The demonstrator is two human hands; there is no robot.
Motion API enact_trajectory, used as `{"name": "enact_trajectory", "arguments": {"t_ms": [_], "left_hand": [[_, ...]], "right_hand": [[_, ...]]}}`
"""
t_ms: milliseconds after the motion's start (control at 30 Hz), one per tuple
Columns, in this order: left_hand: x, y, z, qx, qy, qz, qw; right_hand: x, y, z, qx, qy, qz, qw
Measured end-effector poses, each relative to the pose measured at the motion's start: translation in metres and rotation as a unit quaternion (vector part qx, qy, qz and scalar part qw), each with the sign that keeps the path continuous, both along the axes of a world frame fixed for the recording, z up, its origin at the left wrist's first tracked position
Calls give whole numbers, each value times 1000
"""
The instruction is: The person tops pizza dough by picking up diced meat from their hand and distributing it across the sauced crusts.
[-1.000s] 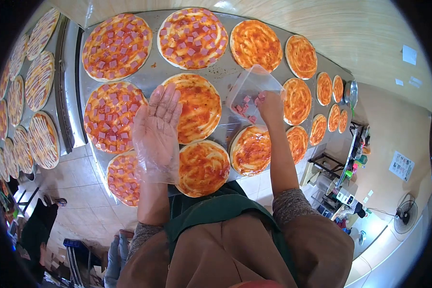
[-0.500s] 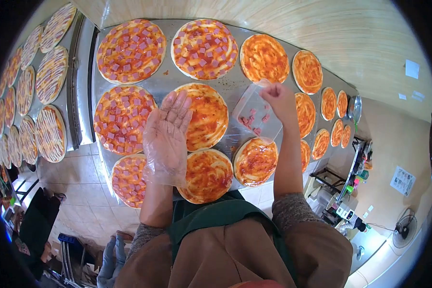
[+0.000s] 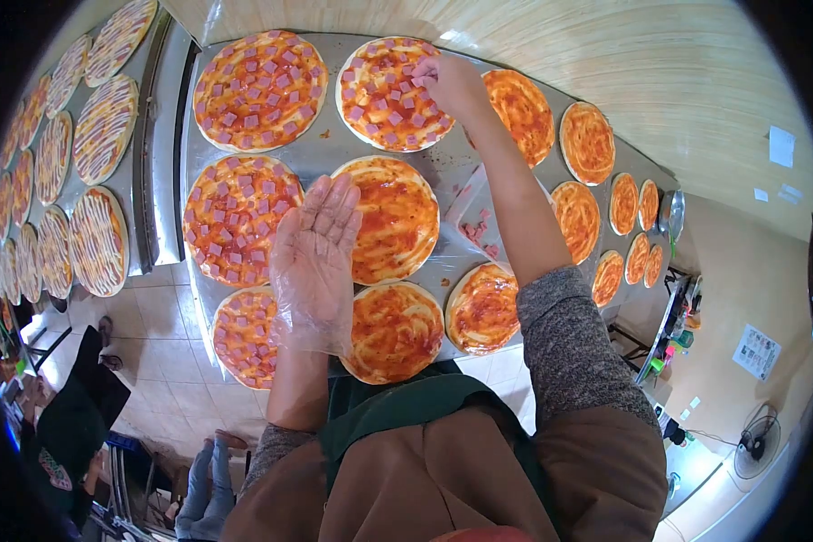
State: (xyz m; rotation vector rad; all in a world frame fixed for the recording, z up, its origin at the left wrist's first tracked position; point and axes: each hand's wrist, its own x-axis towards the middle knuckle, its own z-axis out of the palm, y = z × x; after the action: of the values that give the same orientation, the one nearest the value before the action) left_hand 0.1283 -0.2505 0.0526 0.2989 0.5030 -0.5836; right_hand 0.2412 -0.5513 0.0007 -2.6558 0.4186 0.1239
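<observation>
My left hand (image 3: 316,257), in a clear plastic glove, is palm up with fingers spread, holding nothing, over the gap between a pizza base with pink meat cubes (image 3: 242,217) and one with only sauce (image 3: 390,217). My right hand (image 3: 447,83) is over the right side of a top-row pizza (image 3: 370,108) scattered with meat cubes. Its fingers are pinched together; what they hold is too small to make out. Below my right forearm, a clear plastic container (image 3: 465,212) with some meat cubes (image 3: 490,237) stands on the metal table, partly hidden by the arm.
More sauced bases (image 3: 587,143) line the metal table (image 3: 334,59) toward the right, with a metal bowl (image 3: 673,215) at its far end. Another table at the left holds pizzas with pale stripes (image 3: 107,131). Two other people (image 3: 68,434) are at the lower left.
My right hand has left the container and moved up and left over the top-row pizza, fingers still closed. My left hand stays palm up. The whole view has shifted slightly.
</observation>
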Motion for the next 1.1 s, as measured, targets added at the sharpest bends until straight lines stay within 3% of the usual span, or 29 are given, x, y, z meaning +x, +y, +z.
{"name": "enact_trajectory", "arguments": {"t_ms": [233, 433, 500, 567, 667, 767, 800, 967, 1100], "left_hand": [[-8, 10, 1, 5, -12, 8, 1000], [-25, 21, 28, 34, -25, -11, 999], [-34, 27, 35, 53, -38, -17, 998], [-47, 28, 41, 79, -51, -24, 995], [-67, 23, 50, 102, -64, -41, 992], [-91, 17, 55, 99, -57, -67, 991], [-98, 17, 56, 96, -52, -74, 991], [-142, 13, 70, 142, -105, -133, 975], [-173, 20, 98, 150, -199, -190, 950]], "right_hand": [[-12, 10, 12, -35, -49, -30, 998], [-172, -24, 54, -8, -198, -137, 971], [-246, -37, 57, -218, -164, -219, 937], [-301, -43, 44, -275, -119, -301, 906], [-335, -50, 6, -59, -25, -358, 931], [-337, -51, -5, 81, -30, -258, 962], [-336, -48, 0, 66, -69, -260, 961], [-335, -2, 111, 47, -185, -243, 951], [-352, 52, 198, 123, -219, -172, 952]]}}
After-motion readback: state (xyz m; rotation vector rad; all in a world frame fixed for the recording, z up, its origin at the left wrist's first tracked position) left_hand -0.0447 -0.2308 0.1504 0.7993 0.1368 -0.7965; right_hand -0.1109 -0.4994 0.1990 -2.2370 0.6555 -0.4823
